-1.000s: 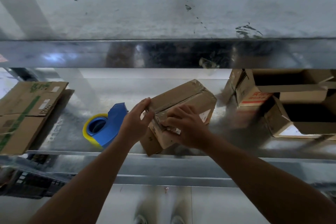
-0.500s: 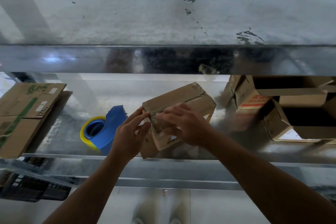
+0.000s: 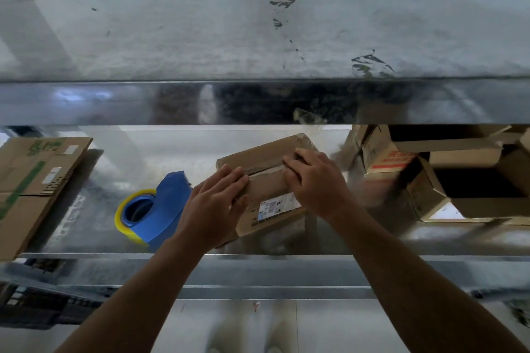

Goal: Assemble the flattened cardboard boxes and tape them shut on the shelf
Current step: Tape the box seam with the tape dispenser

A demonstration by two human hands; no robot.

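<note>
The box (image 3: 258,156) sits mid-shelf, turned a little askew, directly under both hands. The left hand (image 3: 213,206) lies flat on its near-left part and the right hand (image 3: 315,183) on its far-right part. The fingers (image 3: 229,178) of the left are straight and close together, pressing down. Those of the right are slightly bent, with their tips on the flaps. Neither hand is clamped round anything.

The seam (image 3: 266,171) between the top flaps runs from one set of fingertips to the other, left to right and rising slightly away toward the right. That is the line tape must follow. No tape shows across it, so I judge the flaps folded but not yet sealed. A label (image 3: 276,206) faces up on the near flap, between the two wrists.

The dispenser (image 3: 166,203) lies on the shelf (image 3: 86,223) just to the left of the left fingers, its yellow roll toward the near-left and its blue body pointing at the box. The right hand is well apart from it, across the box. So the left hand is the nearer one to fetch it, with a short sideways reach, while the right presses the flaps shut.

Flat cardboard (image 3: 34,180) lies farther left, beyond the dispenser. Open boxes (image 3: 424,198) stand to the right of the right fingers.
</note>
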